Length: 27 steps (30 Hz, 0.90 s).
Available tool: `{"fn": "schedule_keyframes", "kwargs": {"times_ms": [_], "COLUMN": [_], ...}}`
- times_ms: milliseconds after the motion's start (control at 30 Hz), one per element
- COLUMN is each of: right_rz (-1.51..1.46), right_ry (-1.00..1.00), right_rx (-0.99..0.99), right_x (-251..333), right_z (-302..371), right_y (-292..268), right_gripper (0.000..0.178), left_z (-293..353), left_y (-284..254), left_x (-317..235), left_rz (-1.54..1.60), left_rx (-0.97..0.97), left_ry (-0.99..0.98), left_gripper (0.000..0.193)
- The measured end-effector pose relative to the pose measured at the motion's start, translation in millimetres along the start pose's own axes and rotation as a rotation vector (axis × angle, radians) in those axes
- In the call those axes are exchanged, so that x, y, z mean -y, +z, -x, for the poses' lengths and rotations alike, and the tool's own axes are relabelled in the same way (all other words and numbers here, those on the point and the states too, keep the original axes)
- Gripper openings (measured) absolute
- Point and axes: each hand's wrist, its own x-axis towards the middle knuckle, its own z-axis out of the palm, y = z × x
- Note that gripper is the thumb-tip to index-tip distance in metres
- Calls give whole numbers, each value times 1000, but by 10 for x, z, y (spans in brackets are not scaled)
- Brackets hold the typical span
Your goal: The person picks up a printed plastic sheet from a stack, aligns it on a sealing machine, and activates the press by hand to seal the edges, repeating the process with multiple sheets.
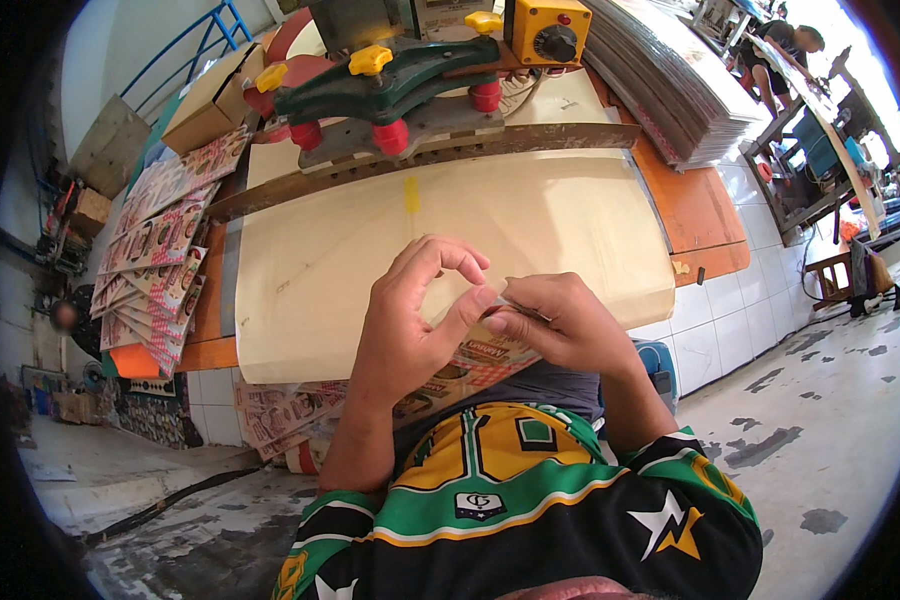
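My right hand is closed, its thumb and forefinger pinching a thin flat piece; most of it is hidden by the fingers, so its kind is unclear. Beside it, my left hand curves with thumb and forefinger apart. The left thumb tip comes up against the pinched piece. Both hands hover over the near edge of a worktable covered with a cream sheet. Below them, over my lap, lie printed red-and-cream card sheets, partly covered by my hands and wrists.
A green machine clamp with red feet and yellow knobs stands behind a metal bar. Stacked printed cards and a cardboard box are at left. A tall sheet stack sits at right. Another person works far right.
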Motion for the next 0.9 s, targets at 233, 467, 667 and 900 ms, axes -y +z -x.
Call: {"fn": "schedule_keyframes", "kwargs": {"times_ms": [233,467,667,900], "right_rz": [-29,-72,-53,-88], "right_ry": [-41,-40,-57,-84], "right_rx": [8,38,72,82], "right_x": [50,60,46,109], "right_z": [33,51,62,59], "right_y": [28,83,91,84], "right_gripper": [20,19,20,20], "left_z": [60,170,245,304], "left_y": [-1,-6,-55,-3], "left_x": [-2,5,42,61], "left_rz": [109,203,267,413], "left_rx": [28,46,99,64], "left_ry": [-25,-111,-120,-143], "left_gripper": [13,12,13,17]}}
